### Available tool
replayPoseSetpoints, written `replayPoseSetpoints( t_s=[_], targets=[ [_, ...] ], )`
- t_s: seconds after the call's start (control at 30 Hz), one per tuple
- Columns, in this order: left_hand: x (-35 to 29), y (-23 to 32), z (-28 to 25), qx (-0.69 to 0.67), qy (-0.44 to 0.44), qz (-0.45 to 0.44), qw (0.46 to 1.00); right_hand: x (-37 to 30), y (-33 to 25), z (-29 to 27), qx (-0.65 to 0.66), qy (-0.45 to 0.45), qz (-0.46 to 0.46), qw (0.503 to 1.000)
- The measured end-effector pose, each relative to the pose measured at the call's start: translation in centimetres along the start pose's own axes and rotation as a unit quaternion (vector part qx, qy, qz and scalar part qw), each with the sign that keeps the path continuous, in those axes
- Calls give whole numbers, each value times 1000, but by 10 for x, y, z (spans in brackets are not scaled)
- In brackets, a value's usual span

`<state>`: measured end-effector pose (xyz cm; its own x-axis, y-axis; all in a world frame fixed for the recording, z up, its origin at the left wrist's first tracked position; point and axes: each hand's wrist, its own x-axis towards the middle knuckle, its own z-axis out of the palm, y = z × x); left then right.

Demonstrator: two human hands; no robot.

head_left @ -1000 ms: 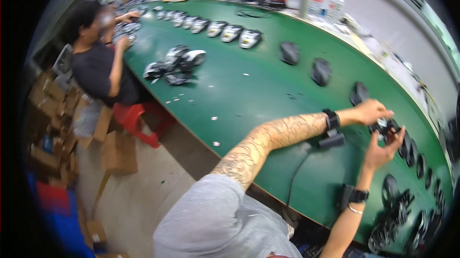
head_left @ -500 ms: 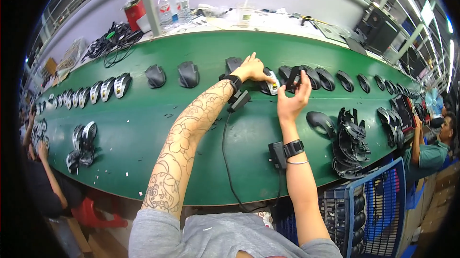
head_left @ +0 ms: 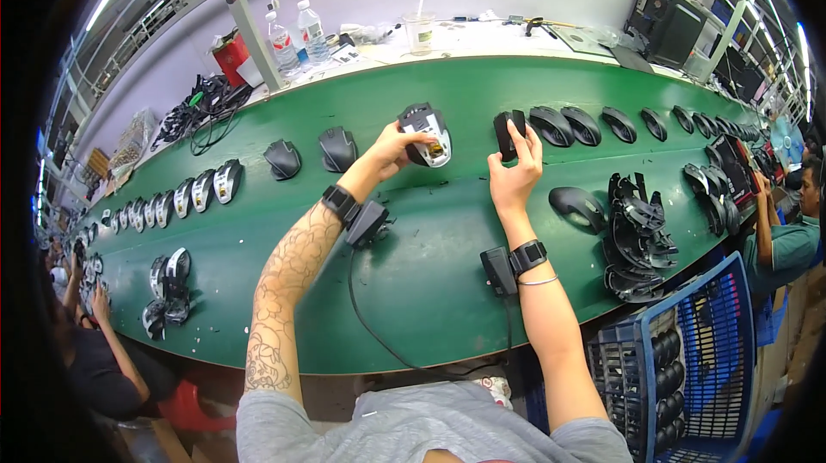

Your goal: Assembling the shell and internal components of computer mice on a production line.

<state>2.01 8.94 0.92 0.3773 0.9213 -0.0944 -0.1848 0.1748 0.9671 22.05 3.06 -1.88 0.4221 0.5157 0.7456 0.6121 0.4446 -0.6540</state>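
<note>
Assembly step, mid-pick: left hand (head_left: 391, 149) grips upturned mouse (head_left: 428, 133), right hand (head_left: 514, 172) closes on black shell (head_left: 508, 131) above tabletop (head_left: 430, 239); next, likely mating them squarely

I work on a factory assembly line. A long green surface (head_left: 447, 231) runs past me in both directions, with black computer mouse shells (head_left: 568, 126) lined up in rows along it and a loose heap of black plastic mouse covers (head_left: 638, 239) at my right. A blue plastic crate (head_left: 688, 360) full of dark parts stands beside me. Other workers sit at the same surface at both ends. Tangled black cables (head_left: 202, 106), clear plastic water bottles (head_left: 297, 37) and metal racking line the far wall.
</note>
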Motion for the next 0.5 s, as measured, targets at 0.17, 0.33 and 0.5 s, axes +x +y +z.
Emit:
replayPoseSetpoints(
  t_s=[0.17,0.33,0.5],
  targets=[
    [-38,-6,-10,-117,36,-51,991,-5,-2,2,-2,-54,-8,999],
    [-52,-19,-21,-127,68,-18,989,-10,-32,7,-3,-57,-24,998],
    [-52,-30,-17,-172,94,26,980,-28,-59,11,155,-201,-9,967]
  ],
)
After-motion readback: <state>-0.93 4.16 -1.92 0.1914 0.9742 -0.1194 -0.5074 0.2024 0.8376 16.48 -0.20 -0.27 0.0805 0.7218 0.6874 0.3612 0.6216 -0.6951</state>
